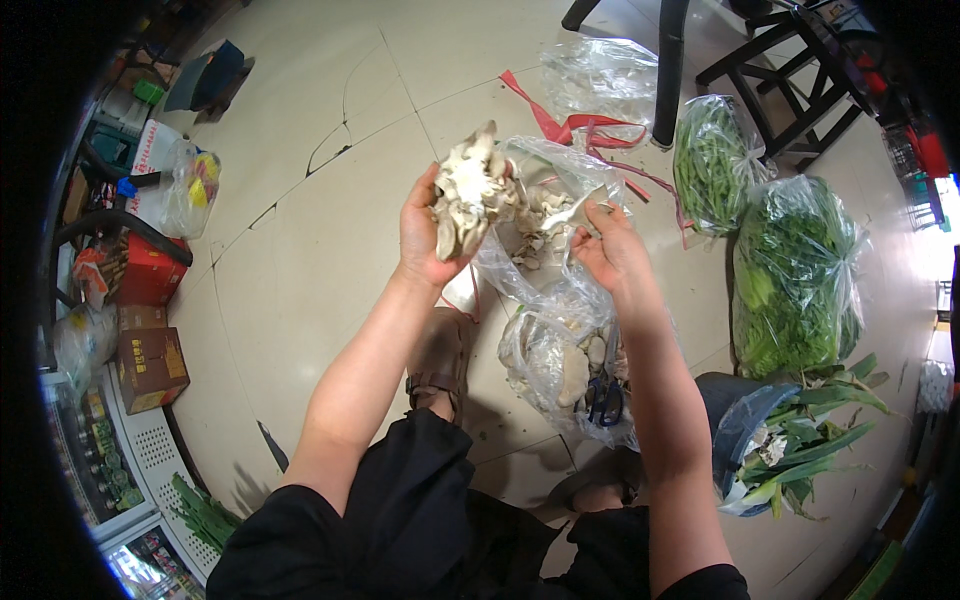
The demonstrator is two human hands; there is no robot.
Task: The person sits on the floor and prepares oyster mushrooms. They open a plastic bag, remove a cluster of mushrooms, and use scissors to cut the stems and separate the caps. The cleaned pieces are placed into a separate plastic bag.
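Note:
My left hand [429, 232] holds up a cluster of oyster mushrooms [472, 184], its pale cut base facing me. To its right, my right hand [611, 244] pinches a single oyster mushroom piece [574, 215] between thumb and fingers. Beneath and between the hands lies an open clear plastic bag [510, 262] with more loose oyster mushrooms [534, 244] inside. Nearer to me, a second plastic bag [525, 360] contains mushrooms, and scissors with dark blue handles [604, 405] rest on it, partly behind my right forearm.
Red ribbon [555, 127] and an empty-looking plastic bag [600, 71] lie beyond. Bagged green beans [712, 165], bagged leafy greens [795, 277] and a bucket [724, 412] with leafy scraps stand right. Black stool legs [670, 75] rise behind. Boxes [150, 367] line the left.

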